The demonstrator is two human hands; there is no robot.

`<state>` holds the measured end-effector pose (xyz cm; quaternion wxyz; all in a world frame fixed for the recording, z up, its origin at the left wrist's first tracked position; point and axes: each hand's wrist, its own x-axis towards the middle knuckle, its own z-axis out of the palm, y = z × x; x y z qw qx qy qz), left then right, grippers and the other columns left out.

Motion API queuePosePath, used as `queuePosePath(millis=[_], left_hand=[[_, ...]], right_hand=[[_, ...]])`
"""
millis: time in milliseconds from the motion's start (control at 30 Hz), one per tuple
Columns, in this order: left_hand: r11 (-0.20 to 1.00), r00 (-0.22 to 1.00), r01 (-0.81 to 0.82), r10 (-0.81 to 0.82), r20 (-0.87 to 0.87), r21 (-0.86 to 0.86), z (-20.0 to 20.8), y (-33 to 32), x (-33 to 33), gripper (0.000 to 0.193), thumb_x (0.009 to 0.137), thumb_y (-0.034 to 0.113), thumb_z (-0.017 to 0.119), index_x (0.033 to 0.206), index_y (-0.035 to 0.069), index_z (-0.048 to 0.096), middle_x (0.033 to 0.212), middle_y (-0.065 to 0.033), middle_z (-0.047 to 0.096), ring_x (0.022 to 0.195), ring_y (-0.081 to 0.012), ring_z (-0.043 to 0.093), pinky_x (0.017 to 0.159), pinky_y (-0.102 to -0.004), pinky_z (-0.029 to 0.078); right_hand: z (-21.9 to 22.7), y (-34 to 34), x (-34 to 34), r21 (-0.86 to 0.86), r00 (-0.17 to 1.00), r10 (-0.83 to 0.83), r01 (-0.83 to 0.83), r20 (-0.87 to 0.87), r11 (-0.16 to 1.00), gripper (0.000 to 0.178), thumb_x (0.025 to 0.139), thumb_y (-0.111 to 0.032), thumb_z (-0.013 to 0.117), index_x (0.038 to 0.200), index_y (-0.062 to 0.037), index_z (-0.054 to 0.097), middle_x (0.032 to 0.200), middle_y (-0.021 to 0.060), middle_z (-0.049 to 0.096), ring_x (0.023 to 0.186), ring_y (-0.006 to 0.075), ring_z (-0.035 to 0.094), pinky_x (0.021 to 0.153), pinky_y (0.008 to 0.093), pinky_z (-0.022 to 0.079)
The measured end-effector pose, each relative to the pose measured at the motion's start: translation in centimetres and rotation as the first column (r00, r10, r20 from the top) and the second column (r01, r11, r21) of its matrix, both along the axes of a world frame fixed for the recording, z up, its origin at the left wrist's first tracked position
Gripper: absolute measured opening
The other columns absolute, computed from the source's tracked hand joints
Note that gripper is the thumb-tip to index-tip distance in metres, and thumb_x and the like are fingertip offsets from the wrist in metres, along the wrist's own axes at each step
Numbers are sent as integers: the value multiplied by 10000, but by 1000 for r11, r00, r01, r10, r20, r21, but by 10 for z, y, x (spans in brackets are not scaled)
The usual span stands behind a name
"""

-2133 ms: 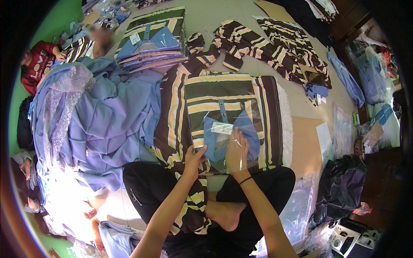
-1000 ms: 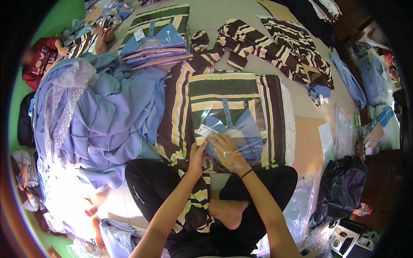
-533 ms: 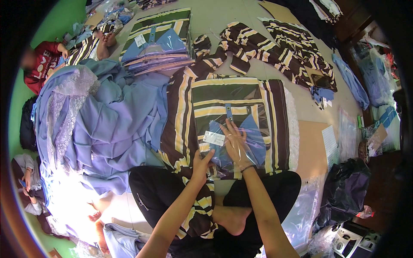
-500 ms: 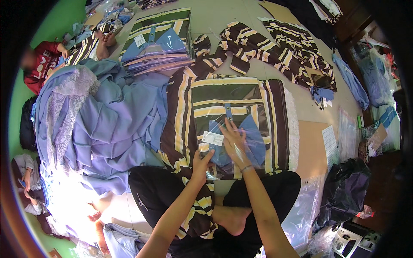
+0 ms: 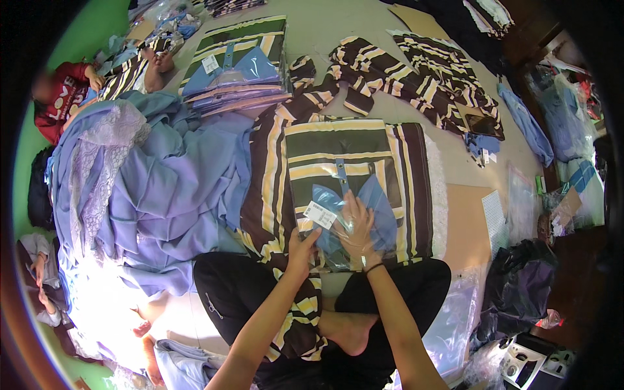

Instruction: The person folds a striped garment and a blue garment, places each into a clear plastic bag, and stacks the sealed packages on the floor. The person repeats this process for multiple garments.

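Observation:
Across my folded legs lies a folded striped shirt (image 5: 335, 138) with a blue collar (image 5: 385, 205), in a clear plastic bag (image 5: 305, 181). A white tag (image 5: 320, 214) rests at the collar's left half. My left hand (image 5: 303, 249) is closed on the bag's lower left edge, its thumb on top. Flat over the collar's middle lies my right hand (image 5: 354, 227), fingers stretched and apart. Whether its fingers are under the plastic or on it, I cannot tell. Beneath the bag spreads a brown, yellow and white striped garment (image 5: 409, 188).
Blue-violet fabric (image 5: 169, 188) heaps at the left. Beyond it stands a stack of bagged shirts (image 5: 237, 81). More striped garments (image 5: 390, 75) and a phone (image 5: 481, 124) lie farther off. Cardboard (image 5: 469, 224) and a black plastic bag (image 5: 517, 279) are at right. Another person (image 5: 68, 97) sits far left.
My right hand has slid slightly down and right over the bagged shirt, and the tag has turned a little. My left hand keeps its hold on the bag's edge.

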<state>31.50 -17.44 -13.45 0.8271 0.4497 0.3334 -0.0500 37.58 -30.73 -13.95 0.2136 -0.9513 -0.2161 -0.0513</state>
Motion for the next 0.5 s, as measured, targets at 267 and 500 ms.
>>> queuePosePath(millis=[267, 500], left_hand=[[1000, 1000, 15, -15, -1, 2, 3, 1, 0, 379, 752, 135, 631, 1066, 32, 444, 972, -64, 541, 826, -148, 555, 641, -267, 463], [998, 1000, 1, 0, 12, -68, 3, 2, -1, 354, 759, 168, 627, 1045, 49, 456, 913, -30, 532, 777, -116, 522, 648, -256, 429]], right_hand=[[18, -30, -58, -58, 998, 22, -26, -56, 998, 510, 799, -316, 512, 1165, 24, 410, 1295, 159, 341, 1211, 330, 283, 982, 522, 137], [78, -63, -124, -1, 850, 231, -262, -474, 965, 334, 786, -162, 524, 1077, -2, 486, 953, 133, 551, 911, 255, 522, 919, 416, 311]])
